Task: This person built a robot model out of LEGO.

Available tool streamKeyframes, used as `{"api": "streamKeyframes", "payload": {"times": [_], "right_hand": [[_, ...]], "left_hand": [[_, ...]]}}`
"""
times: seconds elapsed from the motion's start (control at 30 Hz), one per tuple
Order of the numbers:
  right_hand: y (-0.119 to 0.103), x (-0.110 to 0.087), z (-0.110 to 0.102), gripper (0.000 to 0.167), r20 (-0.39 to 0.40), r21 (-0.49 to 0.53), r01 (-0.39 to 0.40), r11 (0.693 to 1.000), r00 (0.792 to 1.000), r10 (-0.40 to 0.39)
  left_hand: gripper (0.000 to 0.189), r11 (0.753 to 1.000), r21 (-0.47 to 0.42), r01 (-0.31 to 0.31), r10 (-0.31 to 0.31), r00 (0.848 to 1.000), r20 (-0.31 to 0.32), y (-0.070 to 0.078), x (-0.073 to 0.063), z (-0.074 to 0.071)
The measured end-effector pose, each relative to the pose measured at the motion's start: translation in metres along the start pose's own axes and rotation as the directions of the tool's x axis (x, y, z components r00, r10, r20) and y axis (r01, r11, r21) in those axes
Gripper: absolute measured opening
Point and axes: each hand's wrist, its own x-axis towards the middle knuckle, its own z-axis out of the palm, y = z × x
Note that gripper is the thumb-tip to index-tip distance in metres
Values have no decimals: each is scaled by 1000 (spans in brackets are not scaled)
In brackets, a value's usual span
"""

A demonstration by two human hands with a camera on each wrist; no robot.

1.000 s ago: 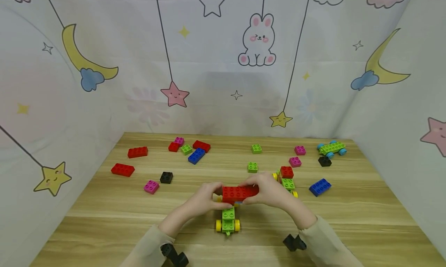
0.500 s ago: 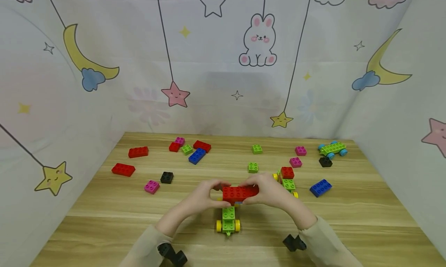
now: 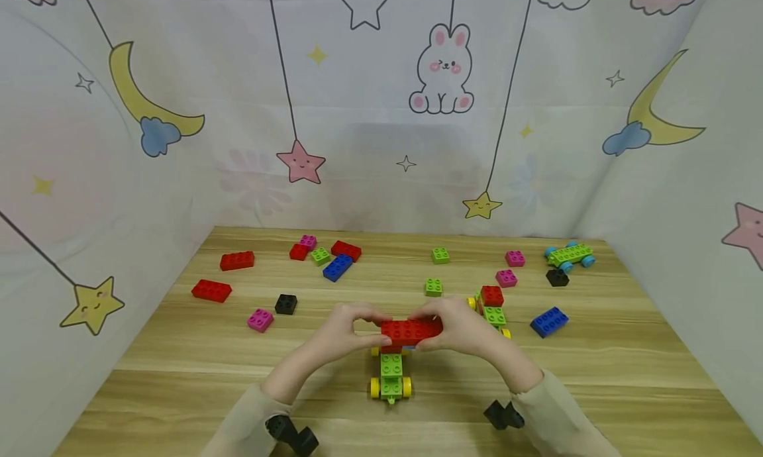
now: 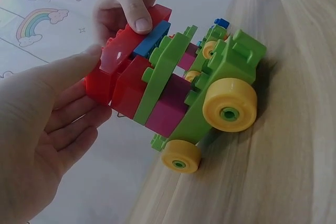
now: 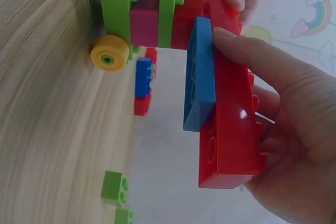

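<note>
In the head view my right hand (image 3: 456, 324) holds the right part of a long red toy brick (image 3: 403, 331), thumb on the near side. At its left end, my left hand (image 3: 344, 334) pinches it between thumb and fingers. The brick lies across a stack on a green wheeled base (image 3: 391, 385) with yellow wheels. From the left wrist, the stack shows a magenta brick (image 4: 168, 106), a green plate (image 4: 160, 72) and a smaller red brick (image 4: 130, 86) under the long one. A blue brick (image 5: 201, 77) sits beneath the long brick's overhang in the right wrist view.
Another wheeled build with a red brick (image 3: 491, 295) stands right of the hands. A green car base with blue wheels (image 3: 569, 253) is at the back right. Loose bricks include a blue one (image 3: 549, 321), a black one (image 3: 286, 304) and a magenta one (image 3: 260, 320). Patterned cloth surrounds the table.
My left hand has shifted slightly left along the long red brick, its thumb drawing back toward the end. The right hand and the stack have stayed in place.
</note>
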Motion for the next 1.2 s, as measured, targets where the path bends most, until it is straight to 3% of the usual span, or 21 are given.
{"api": "streamKeyframes", "payload": {"times": [0.3,0.73,1.2], "right_hand": [[-8,6,2,39,-7,6,14,1000,1000,-14],[-20,16,7,31,19,52,-60,997,998,59],[-22,16,6,29,32,60,-17,998,999,15]], "left_hand": [[34,1000,-28,7,-7,1000,3,0,0,-1],[34,998,-55,9,-9,1000,0,-3,0,0],[32,997,-78,10,-10,1000,3,-5,0,0]]}}
